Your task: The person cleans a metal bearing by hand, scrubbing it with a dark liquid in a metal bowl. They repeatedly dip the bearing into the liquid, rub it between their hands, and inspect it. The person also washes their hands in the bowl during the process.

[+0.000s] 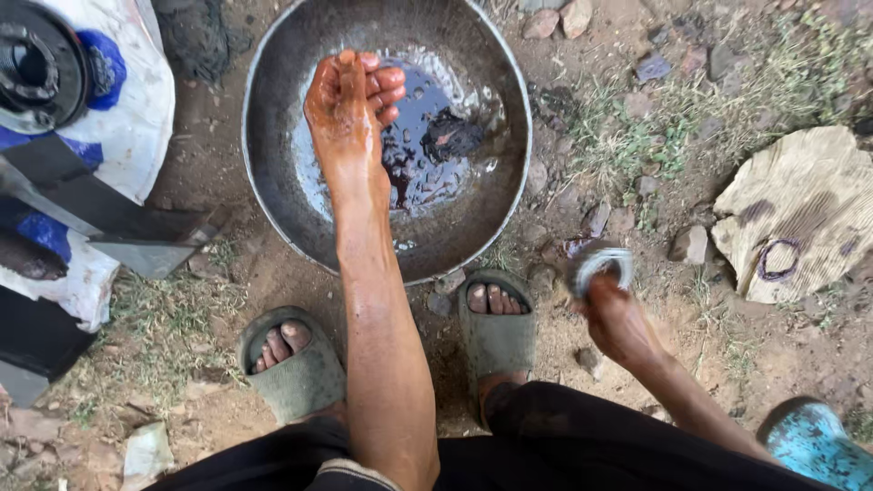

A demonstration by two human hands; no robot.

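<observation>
While the left hand [350, 100] hangs over the middle of the metal pan [273, 136], fingers curled in with nothing gripped and wet with dark oil [423, 109], the right hand [614, 318] grasps a blurred metal ring [600, 266] above bare ground just outside the pan's near right rim.

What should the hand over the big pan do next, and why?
Probably dip down and pick up the dark rag. The left hand hovers, oily and empty, over the metal pan, right beside the rag in the dark liquid, while the right hand holds a shiny metal ring.
</observation>
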